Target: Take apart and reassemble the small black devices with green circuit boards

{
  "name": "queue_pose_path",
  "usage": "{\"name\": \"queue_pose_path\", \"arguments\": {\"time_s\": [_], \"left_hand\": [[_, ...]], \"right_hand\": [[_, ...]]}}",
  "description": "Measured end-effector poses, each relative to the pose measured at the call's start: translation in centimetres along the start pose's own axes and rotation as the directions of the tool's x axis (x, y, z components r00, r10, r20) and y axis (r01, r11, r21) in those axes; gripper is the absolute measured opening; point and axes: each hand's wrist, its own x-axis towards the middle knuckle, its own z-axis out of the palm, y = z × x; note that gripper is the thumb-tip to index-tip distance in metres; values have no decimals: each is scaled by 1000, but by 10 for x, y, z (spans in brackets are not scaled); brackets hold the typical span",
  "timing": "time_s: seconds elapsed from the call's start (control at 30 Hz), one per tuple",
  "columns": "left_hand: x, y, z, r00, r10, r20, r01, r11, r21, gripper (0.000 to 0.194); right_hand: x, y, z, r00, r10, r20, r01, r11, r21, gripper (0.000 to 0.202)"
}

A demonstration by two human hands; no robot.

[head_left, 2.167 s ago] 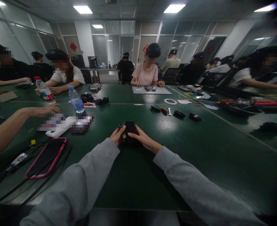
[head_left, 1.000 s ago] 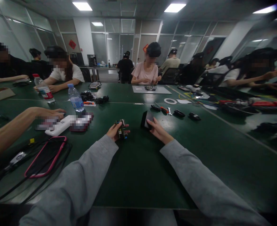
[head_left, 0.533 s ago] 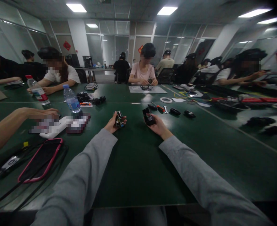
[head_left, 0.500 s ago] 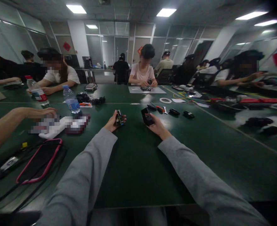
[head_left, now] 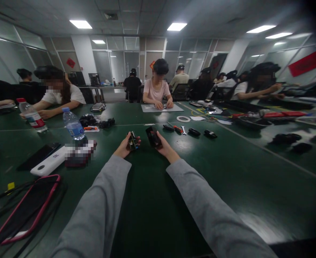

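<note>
Above the green table (head_left: 147, 186), my left hand (head_left: 123, 145) is closed round a small circuit board (head_left: 133, 141) with parts on its face. My right hand (head_left: 163, 145) grips a flat black case (head_left: 152, 136), which is tilted and stands a short way to the right of the board. The two held objects do not touch. Beyond my right hand lie an orange and black tool (head_left: 177, 129), a small wrench (head_left: 184, 130) and small black objects (head_left: 194, 132).
Left of my hands are a blue-capped bottle (head_left: 74, 124), a red-capped bottle (head_left: 33, 117), a white device (head_left: 50, 161) and a pink-edged phone (head_left: 29, 209) with cables. A roll of tape (head_left: 183, 118) lies ahead. People sit around the table.
The view has shifted, and my right hand with the black case is closer to my left hand. A neighbour's arm at the left has withdrawn, uncovering a dark flat object.
</note>
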Motion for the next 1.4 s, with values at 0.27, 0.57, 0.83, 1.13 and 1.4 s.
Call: {"name": "queue_pose_path", "arguments": {"time_s": [0.27,0.57,0.83,1.13,1.4], "left_hand": [[-4,2,3,1000,-20,7,20,1000,6,40],[-4,8,6,998,-40,50,42,999,-34,53],[-14,11,13,988,-101,118,108,993,-51,54],[-24,17,23,962,-173,212,190,980,-64,60],[-22,20,18,984,-66,163,104,965,-239,57]], "right_hand": [[-7,-1,4,984,-38,173,65,986,-152,39],[-6,-10,1,948,110,300,-47,977,-209,38],[6,-5,-1,977,159,141,-84,899,-430,39],[10,-8,-1,941,307,142,-184,818,-545,47],[3,-9,7,946,243,213,-60,780,-623,42]]}}
